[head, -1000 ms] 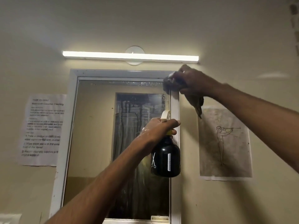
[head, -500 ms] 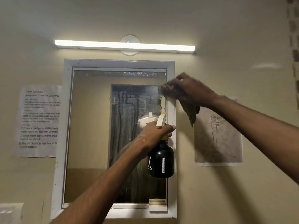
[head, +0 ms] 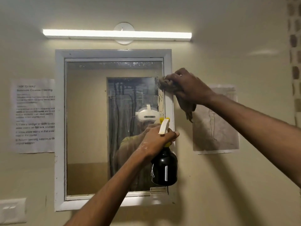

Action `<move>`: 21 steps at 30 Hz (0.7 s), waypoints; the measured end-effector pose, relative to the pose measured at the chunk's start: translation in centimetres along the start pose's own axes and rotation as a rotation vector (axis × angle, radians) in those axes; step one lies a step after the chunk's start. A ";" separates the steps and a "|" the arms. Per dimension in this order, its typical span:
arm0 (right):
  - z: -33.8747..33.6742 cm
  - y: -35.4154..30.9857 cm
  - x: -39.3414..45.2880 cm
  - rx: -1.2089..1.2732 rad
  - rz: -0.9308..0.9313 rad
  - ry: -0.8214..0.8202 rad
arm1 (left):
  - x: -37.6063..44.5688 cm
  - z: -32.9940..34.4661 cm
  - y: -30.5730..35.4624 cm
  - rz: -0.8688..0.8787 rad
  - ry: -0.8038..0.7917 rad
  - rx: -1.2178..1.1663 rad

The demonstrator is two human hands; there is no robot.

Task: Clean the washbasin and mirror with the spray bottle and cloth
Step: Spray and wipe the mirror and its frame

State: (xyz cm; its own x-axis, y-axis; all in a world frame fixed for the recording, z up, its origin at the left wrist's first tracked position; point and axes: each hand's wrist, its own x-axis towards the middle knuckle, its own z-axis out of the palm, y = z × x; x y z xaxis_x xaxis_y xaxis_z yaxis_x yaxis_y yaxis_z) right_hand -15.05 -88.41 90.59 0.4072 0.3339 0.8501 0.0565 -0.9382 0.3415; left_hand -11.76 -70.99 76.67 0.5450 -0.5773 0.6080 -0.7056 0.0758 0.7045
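A white-framed mirror (head: 88, 128) hangs on the wall, its glass streaked with wet drips on the right half. My right hand (head: 189, 86) grips a bunched brown cloth (head: 166, 84) and presses it against the mirror's right edge, near the top; a tail of the cloth hangs below my wrist. My left hand (head: 157, 140) holds the neck of a black spray bottle (head: 164, 168) with a cream trigger and yellow collar, upright in front of the mirror's lower right part. The washbasin is out of view.
A lit tube light (head: 117, 35) runs above the mirror. A printed instruction sheet (head: 35, 115) is taped to the wall on the left, a paper with a line drawing (head: 216, 121) on the right. White switch plates (head: 12, 211) sit at the lower left.
My right hand has slid the cloth down the mirror's right edge from the top corner. The camera has tilted down a little, showing more of the mirror's lower frame. The bottle stays held.
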 end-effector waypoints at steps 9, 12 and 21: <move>1.8 -0.9 -5.3 0.035 -0.082 -0.104 | -1.9 -0.2 -0.7 0.031 0.000 -0.092; 1.2 -0.2 -2.0 0.035 0.034 0.002 | -1.6 0.2 -1.0 0.051 -0.001 -0.070; 4.3 -3.0 -11.7 0.119 -0.126 -0.173 | -3.2 1.0 -4.1 0.021 -0.008 -0.135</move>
State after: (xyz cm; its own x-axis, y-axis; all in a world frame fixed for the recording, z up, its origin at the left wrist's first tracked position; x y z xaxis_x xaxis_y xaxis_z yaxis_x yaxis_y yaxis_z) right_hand -16.06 -89.88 77.85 0.5399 0.4376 0.7191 0.2192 -0.8979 0.3818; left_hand -11.06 -70.27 71.54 0.5264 -0.5811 0.6207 -0.6491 0.1969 0.7348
